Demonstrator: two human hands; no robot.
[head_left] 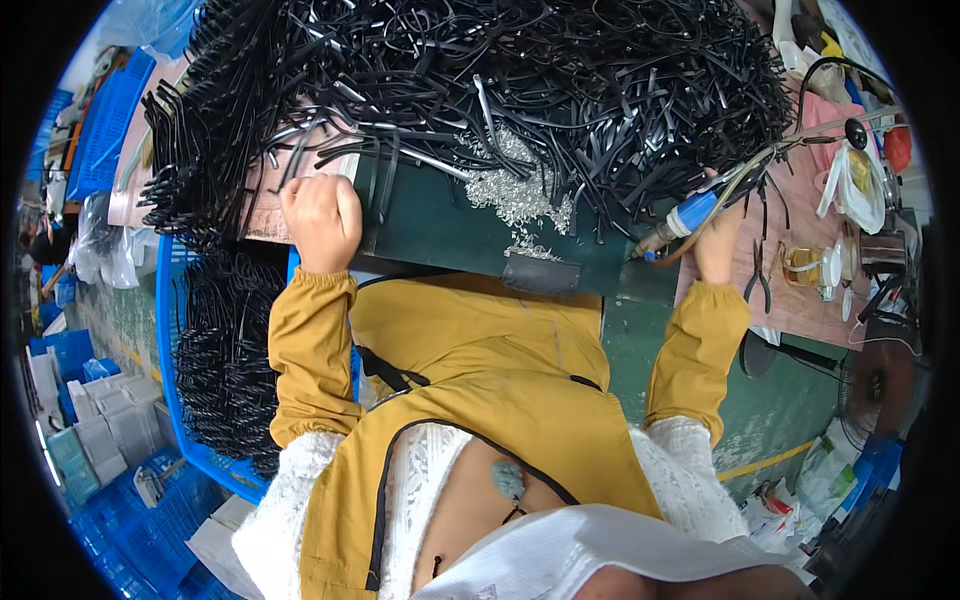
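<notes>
My left hand is closed in a fist at the near edge of the bench, beside several black curved strips that look like eyeglass temples. What it grips, if anything, is hidden. At the right, my right hand is next to a blue tool with a metal tip and a cable. The tool partly covers that hand and its fingers are hidden, so I cannot tell whether it holds anything. Between my hands, small silver metal pieces lie heaped on the dark green bench top.
A large tangled pile of black strips covers the back of the bench. More stand in a blue crate at my left. On the right are pliers, a glass jar and a fan.
</notes>
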